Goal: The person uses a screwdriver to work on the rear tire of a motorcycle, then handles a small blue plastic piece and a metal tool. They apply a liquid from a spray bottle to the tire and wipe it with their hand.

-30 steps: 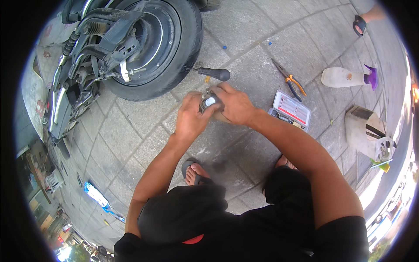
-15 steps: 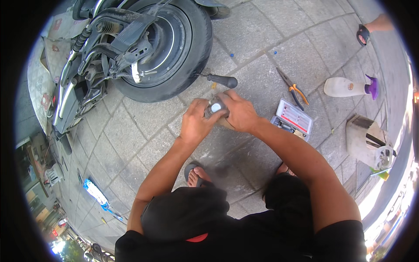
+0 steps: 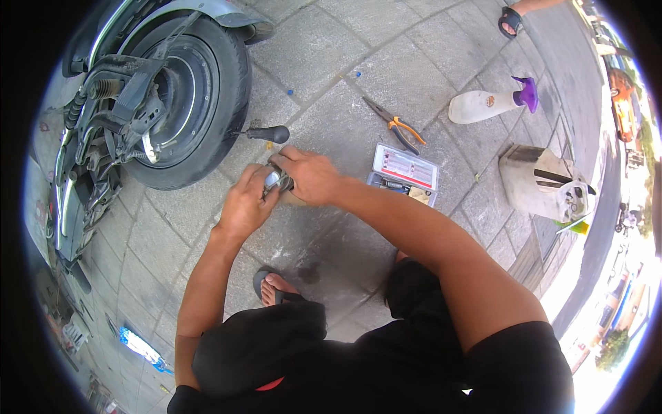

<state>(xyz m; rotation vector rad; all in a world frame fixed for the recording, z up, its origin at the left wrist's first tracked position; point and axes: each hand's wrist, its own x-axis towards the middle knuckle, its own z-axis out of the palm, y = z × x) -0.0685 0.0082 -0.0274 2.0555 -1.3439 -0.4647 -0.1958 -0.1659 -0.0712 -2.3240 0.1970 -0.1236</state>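
Observation:
Both of my hands are closed around a small, round grey thing with a pale shiny face [image 3: 272, 181]. My left hand [image 3: 245, 201] grips it from the left, while my right hand [image 3: 310, 177] wraps its far and right sides. Fingers cover much of it, so its kind is unclear. A tan piece [image 3: 293, 199] shows just below my right hand, partly hidden. Beyond the hands, a black-handled tool [image 3: 267, 134] lies with its thin shaft against the motorbike tyre [image 3: 236, 90].
Right of my hands lie orange-handled long-nose pliers [image 3: 393, 124] and an open clear-lidded case [image 3: 405, 169] of small parts. Farther right are a spray bottle [image 3: 483, 107] and a cut-open white container [image 3: 534, 181]. A blue-and-white packet [image 3: 143, 348] lies at left. Another person's foot [image 3: 510, 24] is far right.
My view has swung to the right, so the ground things sit farther left in it. The round thing has tilted between my hands, which still grip it.

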